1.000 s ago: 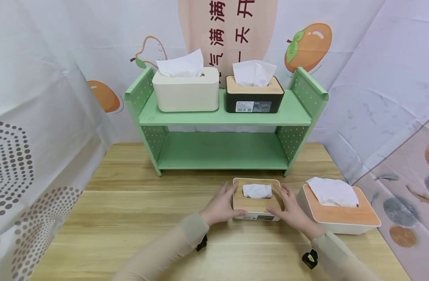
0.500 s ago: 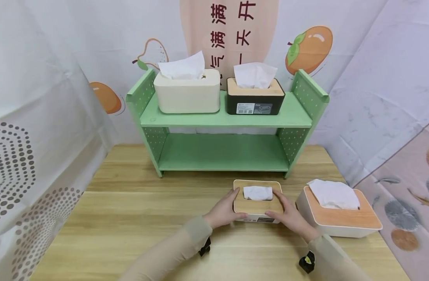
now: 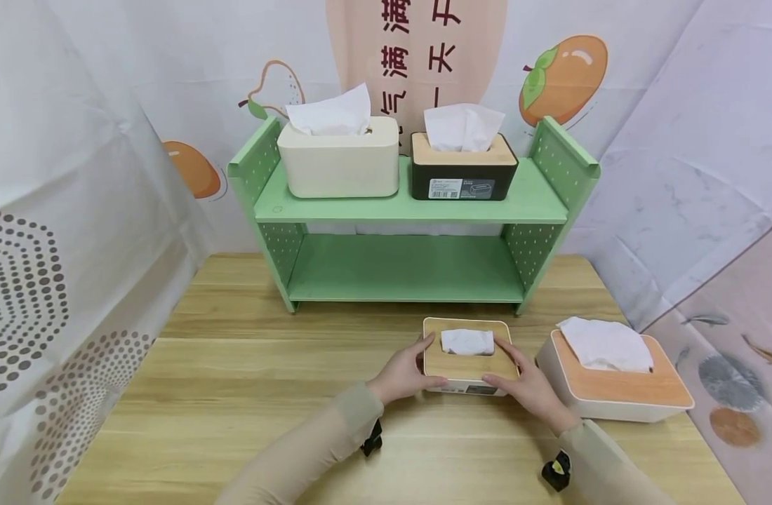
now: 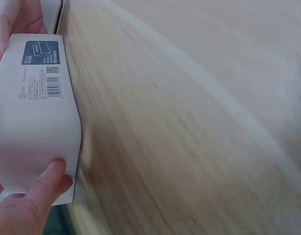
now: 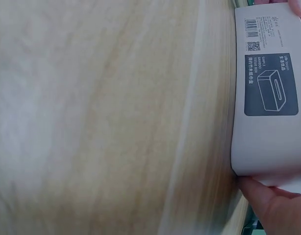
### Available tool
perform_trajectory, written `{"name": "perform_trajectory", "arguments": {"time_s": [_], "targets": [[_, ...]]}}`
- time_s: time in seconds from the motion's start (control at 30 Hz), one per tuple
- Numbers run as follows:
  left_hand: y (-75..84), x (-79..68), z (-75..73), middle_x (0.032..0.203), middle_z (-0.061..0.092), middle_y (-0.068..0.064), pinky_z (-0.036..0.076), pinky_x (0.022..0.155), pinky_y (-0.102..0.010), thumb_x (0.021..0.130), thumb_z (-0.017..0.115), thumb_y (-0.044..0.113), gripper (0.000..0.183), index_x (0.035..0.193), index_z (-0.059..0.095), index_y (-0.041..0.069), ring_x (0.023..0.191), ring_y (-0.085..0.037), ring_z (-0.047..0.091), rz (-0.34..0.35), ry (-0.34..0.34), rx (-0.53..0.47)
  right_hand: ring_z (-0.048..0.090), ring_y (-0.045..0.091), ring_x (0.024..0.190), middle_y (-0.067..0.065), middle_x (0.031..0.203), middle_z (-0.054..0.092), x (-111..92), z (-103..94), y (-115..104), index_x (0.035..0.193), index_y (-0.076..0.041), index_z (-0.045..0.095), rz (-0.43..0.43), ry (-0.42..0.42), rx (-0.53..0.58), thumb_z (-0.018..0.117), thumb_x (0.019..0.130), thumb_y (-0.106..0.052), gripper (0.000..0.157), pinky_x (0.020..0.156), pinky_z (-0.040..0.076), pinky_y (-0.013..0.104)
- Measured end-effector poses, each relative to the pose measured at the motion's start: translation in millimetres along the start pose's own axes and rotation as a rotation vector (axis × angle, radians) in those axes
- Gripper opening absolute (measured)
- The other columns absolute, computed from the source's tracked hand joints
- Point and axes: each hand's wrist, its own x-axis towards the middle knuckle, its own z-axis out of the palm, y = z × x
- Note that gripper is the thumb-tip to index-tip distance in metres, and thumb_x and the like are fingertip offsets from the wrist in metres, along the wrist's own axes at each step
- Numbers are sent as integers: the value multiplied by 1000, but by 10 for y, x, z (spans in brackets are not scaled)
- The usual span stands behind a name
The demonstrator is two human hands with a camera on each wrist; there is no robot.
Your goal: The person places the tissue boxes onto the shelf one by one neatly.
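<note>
Between the 2 hands I have the small tissue box [image 3: 468, 366], white-sided with a wood top, a short tuft of tissue [image 3: 467, 341] lying in its slot. It sits upright at the near side of the shelf; from here I can't tell whether its base touches the table [image 3: 285, 379]. I see the left hand [image 3: 403, 372] gripping its left end and the right hand [image 3: 533, 390] its right end, fingers along the ends and thumbs toward the front. Each hand is spread around a corner, and the span between the 2 is just the box's length. On the front wall, between the thumbs, I can make out a dark label [image 5: 271, 84] with a line drawing of a box.

Just right of the grip, near the right hand, stands a larger tissue box [image 3: 620, 386] with an orange-brown top. Beyond the grip is a green 2-tier shelf [image 3: 405, 270]. Its upper tier bears 2 more: a cream tissue box [image 3: 338, 167], farther left, and a black tissue box [image 3: 463, 170], almost straight ahead of the grip.
</note>
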Motion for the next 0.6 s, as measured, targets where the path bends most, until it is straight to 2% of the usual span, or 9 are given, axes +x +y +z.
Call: {"name": "perform_trajectory", "arguments": {"time_s": [0.07, 0.13, 0.17, 0.23, 0.3, 0.37, 0.47, 0.5, 0.6], "targets": [[-6, 9, -1, 150, 32, -11, 40, 104, -35, 73, 77, 41, 92, 147, 26, 21, 134, -22, 38, -5, 9, -35, 22, 43, 138, 22, 150, 26, -2, -6, -16, 146, -18, 29, 12, -3, 0, 72, 78, -41, 84, 106, 25, 59], [-11, 6, 1, 149, 34, -11, 50, 87, -31, 72, 78, 38, 92, 147, 28, 22, 107, -18, 59, -16, 11, -78, 20, 43, 138, 22, 151, 25, -11, -3, -29, 146, -19, 28, 23, -11, 4, 72, 78, -42, 84, 106, 24, 60], [-14, 1, 6, 146, 39, -12, 51, 80, -28, 72, 79, 36, 91, 146, 29, 21, 96, -14, 62, -17, 12, -106, 20, 43, 138, 22, 151, 24, -15, 1, -31, 146, -19, 28, 28, -14, 5, 72, 78, -42, 84, 106, 24, 60], [-7, -12, 11, 140, 46, -13, 49, 66, -22, 71, 80, 34, 91, 146, 31, 20, 75, -5, 57, -27, 19, -146, 20, 43, 138, 21, 151, 24, -21, 7, -34, 147, -20, 27, 30, -17, 6, 71, 78, -42, 84, 106, 24, 60], [-4, -16, 19, 141, 46, -15, 44, 57, -21, 70, 81, 32, 90, 145, 32, 20, 60, -4, 47, -33, 24, -176, 20, 43, 139, 21, 151, 24, -18, 10, -30, 146, -20, 27, 24, -14, 9, 71, 78, -42, 84, 106, 24, 61], [-2, -15, 25, 141, 44, -15, 44, 56, -20, 70, 81, 33, 90, 145, 32, 21, 58, -3, 46, -32, 31, -185, 20, 42, 139, 21, 151, 24, -12, 12, -19, 146, -20, 27, 21, -8, 4, 71, 78, -43, 85, 106, 24, 61], [-4, -4, 30, 149, 33, -15, 41, 48, -22, 70, 80, 34, 89, 145, 33, 22, 43, -8, 34, -35, 39, -182, 20, 42, 139, 21, 151, 24, -3, 10, -10, 146, -20, 27, 20, -2, -3, 71, 77, -45, 85, 106, 24, 60], [-5, 1, 31, 149, 32, -15, 40, 45, -23, 71, 80, 34, 89, 145, 32, 22, 40, -9, 29, -33, 40, -179, 20, 42, 139, 21, 151, 24, -1, 10, -10, 146, -20, 28, 21, 1, -3, 72, 77, -45, 85, 106, 24, 60], [-8, 9, 36, 148, 34, -15, 40, 44, -23, 71, 80, 34, 89, 145, 33, 20, 37, -8, 29, -26, 45, -160, 19, 41, 139, 21, 151, 25, 5, 8, -11, 145, -20, 29, 25, 3, 1, 72, 77, -44, 85, 107, 23, 59]]}}
